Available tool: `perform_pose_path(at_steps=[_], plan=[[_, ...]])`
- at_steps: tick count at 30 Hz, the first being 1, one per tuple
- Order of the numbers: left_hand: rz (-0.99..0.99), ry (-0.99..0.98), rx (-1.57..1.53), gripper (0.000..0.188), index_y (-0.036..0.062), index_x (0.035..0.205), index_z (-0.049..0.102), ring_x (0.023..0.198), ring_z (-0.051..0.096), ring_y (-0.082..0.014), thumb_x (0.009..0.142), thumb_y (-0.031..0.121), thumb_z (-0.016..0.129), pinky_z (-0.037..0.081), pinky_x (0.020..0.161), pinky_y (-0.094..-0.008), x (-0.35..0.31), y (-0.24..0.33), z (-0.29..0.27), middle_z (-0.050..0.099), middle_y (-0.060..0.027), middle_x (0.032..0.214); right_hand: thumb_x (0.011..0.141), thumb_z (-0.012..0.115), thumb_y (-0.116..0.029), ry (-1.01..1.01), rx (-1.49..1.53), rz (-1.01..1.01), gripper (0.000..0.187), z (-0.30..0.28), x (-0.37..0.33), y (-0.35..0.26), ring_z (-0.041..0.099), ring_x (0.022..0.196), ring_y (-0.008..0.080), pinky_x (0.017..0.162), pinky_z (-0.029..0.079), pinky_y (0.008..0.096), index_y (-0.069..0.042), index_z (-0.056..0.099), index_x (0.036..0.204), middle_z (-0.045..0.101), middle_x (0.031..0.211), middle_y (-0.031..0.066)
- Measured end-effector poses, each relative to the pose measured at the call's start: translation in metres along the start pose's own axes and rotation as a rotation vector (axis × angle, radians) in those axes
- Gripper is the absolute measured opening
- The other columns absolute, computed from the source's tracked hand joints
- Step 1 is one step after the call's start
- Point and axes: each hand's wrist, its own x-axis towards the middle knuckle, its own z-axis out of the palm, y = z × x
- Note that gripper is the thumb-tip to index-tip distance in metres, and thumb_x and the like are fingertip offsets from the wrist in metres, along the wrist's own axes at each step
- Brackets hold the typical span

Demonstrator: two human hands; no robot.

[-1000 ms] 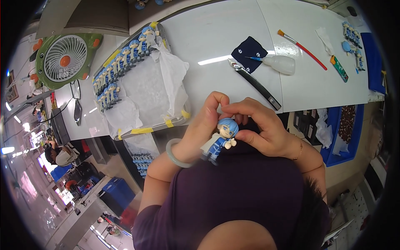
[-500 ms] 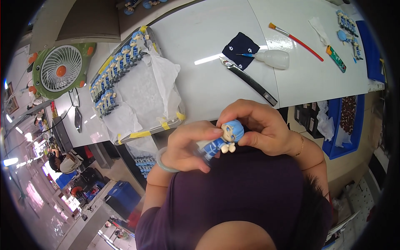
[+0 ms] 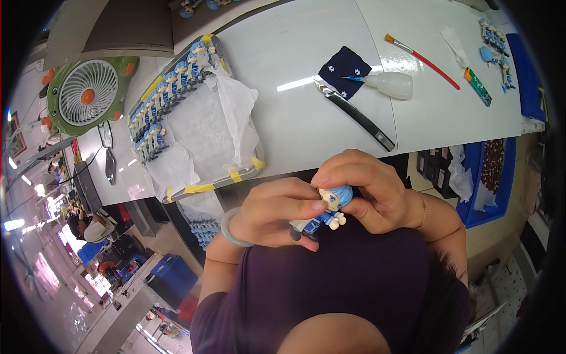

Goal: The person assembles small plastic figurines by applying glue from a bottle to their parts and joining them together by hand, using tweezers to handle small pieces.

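Close to my chest, just off the table's near edge, I hold a small figurine with blue hair, blue clothes and dark shoes. My left hand is closed round its body, with the thumb near the face. Fingers of my right hand pinch the head from the other side. The figurine leans, head up to the right, feet down to the left. Part of its back and body is hidden by my fingers. Beyond my hands, a black-handled utility knife lies on the white table.
A tray edged with yellow tape holds white paper and several like figurines. A dark cloth, a squeeze bottle, a red brush and a green tube-like item lie farther back. A green fan stands left; a blue bin is below right.
Both hands and the figurine have shifted slightly right and down. The figurine has turned a little, and its dark shoes now show below my left hand.
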Motion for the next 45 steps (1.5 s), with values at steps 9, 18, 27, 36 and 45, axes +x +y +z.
perform_pose_path(at_steps=[9,18,27,36,45], plan=[[0.009,0.008,-0.019,0.055,0.0046,0.107,0.056,0.070,0.057,-0.0184,0.061,0.023,0.078,0.045,0.058,-0.0263,0.002,0.000,0.001,0.057,-0.0122,0.082,0.083,0.055,-0.023,-0.001,-0.034,-0.034,0.030,0.000,-0.001,0.007,0.055,0.083,0.0224,0.071,0.046,0.0303,-0.001,0.051,0.102,0.056,0.095,0.0140],[0.010,0.018,-0.057,0.057,0.0042,0.107,0.056,0.068,0.056,-0.0174,0.059,0.023,0.079,0.044,0.056,-0.0257,0.001,-0.001,0.000,0.056,-0.0121,0.080,0.083,0.055,-0.024,-0.026,0.005,-0.013,0.031,0.000,-0.002,0.012,0.053,0.084,0.0206,0.073,0.044,0.0297,-0.002,0.050,0.104,0.055,0.097,0.0126],[0.012,0.056,-0.049,0.056,0.0076,0.108,0.056,0.072,0.055,-0.0183,0.060,0.024,0.079,0.043,0.060,-0.0272,-0.002,-0.007,0.000,0.055,-0.0110,0.083,0.083,0.054,-0.029,-0.037,0.110,0.078,0.039,-0.002,0.001,0.016,0.054,0.089,0.0226,0.077,0.043,0.0317,-0.001,0.051,0.110,0.057,0.100,0.0138],[0.033,0.028,-0.010,0.047,-0.0003,0.107,0.056,0.075,0.055,-0.0199,0.069,0.021,0.073,0.044,0.065,-0.0271,0.002,-0.009,0.001,0.054,-0.0119,0.089,0.079,0.057,-0.020,-0.072,0.185,0.185,0.039,-0.014,-0.001,0.015,0.050,0.097,0.0216,0.084,0.040,0.0303,-0.001,0.051,0.113,0.051,0.105,0.0122],[-0.221,0.157,0.019,0.050,-0.0007,0.111,0.053,0.069,0.047,-0.0150,0.075,0.033,0.064,0.039,0.064,-0.0259,0.004,-0.008,0.001,0.049,-0.0073,0.082,0.080,0.057,-0.007,0.001,0.874,0.461,0.044,-0.002,-0.011,0.029,0.048,0.106,0.0179,0.091,0.037,0.0301,-0.001,0.040,0.119,0.049,0.111,0.0096]])
